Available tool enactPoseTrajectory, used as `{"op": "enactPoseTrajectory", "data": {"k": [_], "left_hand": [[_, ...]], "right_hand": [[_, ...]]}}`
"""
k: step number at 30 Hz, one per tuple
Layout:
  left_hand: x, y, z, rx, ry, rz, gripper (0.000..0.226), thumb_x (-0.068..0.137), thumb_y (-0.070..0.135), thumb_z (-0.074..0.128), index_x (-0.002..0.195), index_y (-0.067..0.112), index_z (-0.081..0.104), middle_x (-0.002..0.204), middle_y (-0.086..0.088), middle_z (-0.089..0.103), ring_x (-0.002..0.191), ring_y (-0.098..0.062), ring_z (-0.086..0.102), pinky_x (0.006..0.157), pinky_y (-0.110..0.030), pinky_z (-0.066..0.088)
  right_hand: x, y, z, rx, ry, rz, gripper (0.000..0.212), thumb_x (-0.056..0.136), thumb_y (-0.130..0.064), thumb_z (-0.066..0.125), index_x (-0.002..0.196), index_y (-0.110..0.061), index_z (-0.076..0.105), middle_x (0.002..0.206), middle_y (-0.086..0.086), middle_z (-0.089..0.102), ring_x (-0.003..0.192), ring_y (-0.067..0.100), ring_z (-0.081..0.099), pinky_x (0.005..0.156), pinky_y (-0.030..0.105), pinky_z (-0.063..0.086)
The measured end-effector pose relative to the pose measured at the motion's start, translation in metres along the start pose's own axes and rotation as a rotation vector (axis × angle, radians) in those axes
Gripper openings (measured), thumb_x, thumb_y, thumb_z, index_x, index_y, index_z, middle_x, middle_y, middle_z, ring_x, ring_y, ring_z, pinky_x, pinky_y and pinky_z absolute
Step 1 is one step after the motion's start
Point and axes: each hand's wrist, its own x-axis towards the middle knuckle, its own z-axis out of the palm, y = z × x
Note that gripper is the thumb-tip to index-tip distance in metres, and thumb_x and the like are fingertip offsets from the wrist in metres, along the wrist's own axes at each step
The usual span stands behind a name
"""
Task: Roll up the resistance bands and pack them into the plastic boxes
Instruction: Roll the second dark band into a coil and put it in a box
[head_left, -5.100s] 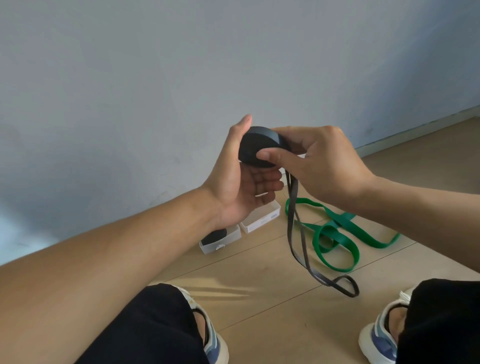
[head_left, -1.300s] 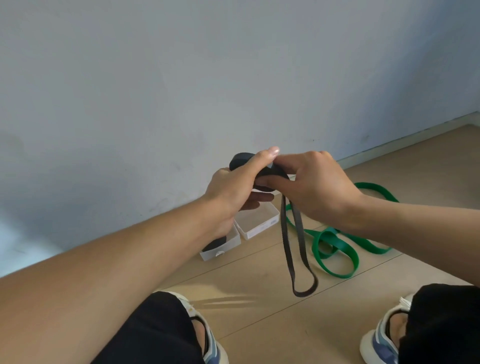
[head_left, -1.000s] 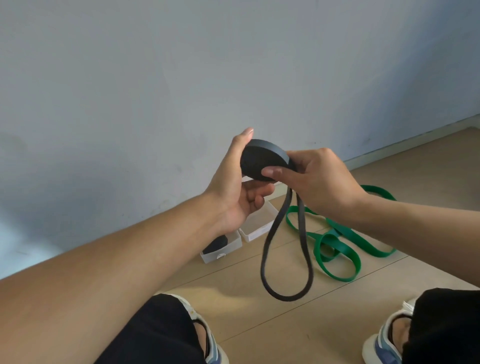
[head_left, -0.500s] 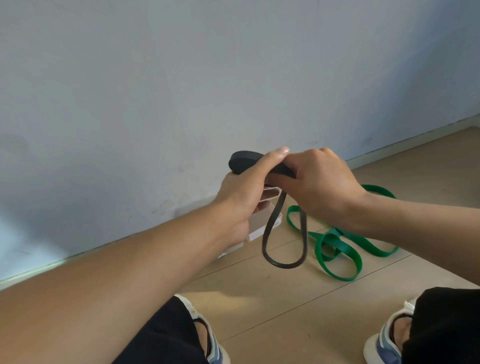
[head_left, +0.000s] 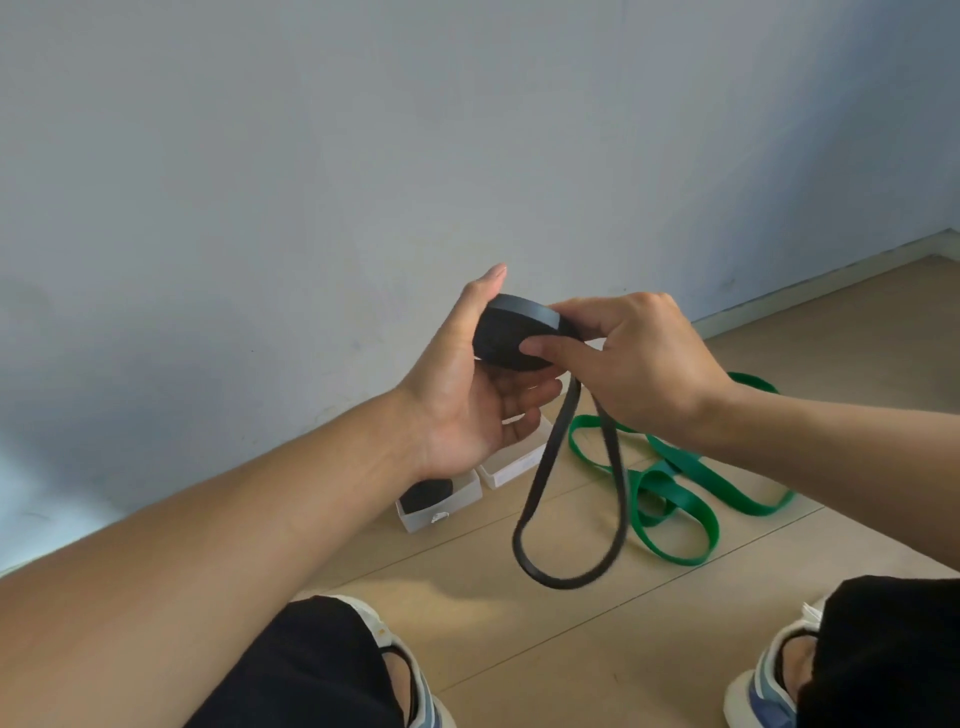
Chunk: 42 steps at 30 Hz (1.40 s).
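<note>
I hold a black resistance band (head_left: 511, 338), mostly wound into a thick roll, up in front of the wall. My left hand (head_left: 462, 395) cups the roll from the left and below, thumb up along its side. My right hand (head_left: 639, 369) pinches it from the right, thumb on its face. The unwound tail (head_left: 571, 519) hangs as a loop above the floor. A green band (head_left: 675, 493) lies unrolled on the floor to the right. Two clear plastic boxes sit by the wall: the left box (head_left: 457, 504) contains a black roll, the right box (head_left: 511, 465) is partly hidden by my hand.
A grey wall (head_left: 363, 156) with a skirting board runs behind the boxes. The floor (head_left: 519, 649) is light wood planks. My knees in black trousers and my two shoes (head_left: 415, 691) fill the bottom corners.
The hanging tail has got shorter as more band went onto the roll. Since half a second ago my left hand turned from over the roll to cupping it, and the roll tilted to face me.
</note>
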Motion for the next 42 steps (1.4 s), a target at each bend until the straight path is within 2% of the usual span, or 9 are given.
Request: {"op": "enactPoseTrajectory", "data": {"k": [3,6,13,18,22,31,34,38,42], "left_hand": [[0.002,-0.002,-0.001,0.198,0.222,0.035,0.076,0.07,0.084,0.066,0.118,0.025,0.072,0.119,0.0,0.07,0.111,-0.02,0.068,0.096,-0.04,0.056],[0.005,-0.012,-0.002,0.525,0.356,0.276,0.078,0.065,0.081,0.073,0.124,0.03,0.063,0.116,0.011,0.071,0.111,-0.01,0.067,0.094,-0.038,0.056],[0.013,-0.011,-0.004,0.269,0.322,0.245,0.062,0.064,0.057,0.084,0.108,0.014,0.077,0.1,-0.003,0.08,0.095,-0.017,0.078,0.088,-0.041,0.063],[0.006,-0.004,0.0,0.069,0.27,0.186,0.039,0.088,0.046,0.072,0.111,0.015,0.072,0.112,-0.015,0.073,0.104,-0.032,0.073,0.09,-0.046,0.062],[0.0,0.0,0.002,-0.135,0.212,0.144,0.035,0.092,0.042,0.069,0.111,0.013,0.071,0.116,-0.022,0.072,0.107,-0.038,0.072,0.086,-0.049,0.063],[0.002,0.0,-0.007,-0.284,0.102,0.102,0.053,0.093,0.047,0.064,0.132,0.009,0.065,0.126,-0.025,0.07,0.107,-0.04,0.073,0.082,-0.048,0.062],[0.005,-0.001,-0.009,-0.118,0.098,0.051,0.056,0.095,0.058,0.055,0.129,0.015,0.068,0.124,-0.021,0.072,0.112,-0.04,0.071,0.091,-0.054,0.06],[0.009,-0.009,-0.008,0.382,0.402,0.168,0.055,0.085,0.073,0.052,0.117,0.031,0.066,0.119,-0.001,0.071,0.11,-0.022,0.067,0.091,-0.05,0.058],[0.01,-0.015,-0.001,0.462,0.354,0.299,0.05,0.083,0.067,0.07,0.107,0.022,0.068,0.107,-0.003,0.075,0.099,-0.02,0.074,0.08,-0.044,0.065]], "right_hand": [[0.004,0.006,-0.001,-0.154,-0.006,0.037,0.019,0.093,-0.046,0.064,0.094,-0.031,0.077,0.075,0.001,0.074,0.073,0.023,0.065,0.071,0.043,0.055],[0.003,0.004,-0.002,-0.261,-0.055,0.031,0.02,0.093,-0.046,0.06,0.097,-0.034,0.077,0.076,-0.002,0.074,0.073,0.021,0.065,0.07,0.043,0.055],[0.004,0.0,0.0,-0.079,-0.079,0.038,0.014,0.091,-0.037,0.069,0.102,-0.035,0.077,0.081,-0.006,0.077,0.076,0.013,0.07,0.075,0.041,0.058],[0.005,0.0,-0.002,0.188,-0.084,0.114,0.028,0.088,-0.029,0.076,0.105,-0.026,0.055,0.085,-0.013,0.079,0.075,0.005,0.074,0.068,0.021,0.059],[0.006,0.002,-0.002,0.194,-0.04,0.136,0.036,0.084,-0.034,0.078,0.091,-0.015,0.049,0.074,0.014,0.073,0.068,0.027,0.071,0.068,0.042,0.058],[0.006,0.003,-0.005,0.316,-0.037,0.124,0.038,0.079,-0.023,0.083,0.082,-0.004,0.051,0.074,0.022,0.073,0.068,0.025,0.073,0.073,0.036,0.059],[0.007,0.006,-0.006,0.221,-0.041,0.12,0.036,0.08,-0.027,0.083,0.079,-0.011,0.051,0.069,0.018,0.071,0.058,0.025,0.067,0.07,0.037,0.058],[0.006,0.006,-0.007,0.002,-0.072,0.111,0.034,0.082,-0.032,0.082,0.082,-0.02,0.051,0.064,0.003,0.072,0.061,0.019,0.068,0.07,0.041,0.058],[0.005,0.0,-0.005,-0.09,-0.04,0.061,0.036,0.081,-0.031,0.081,0.084,-0.021,0.047,0.073,0.001,0.074,0.069,0.015,0.072,0.064,0.039,0.06]]}}
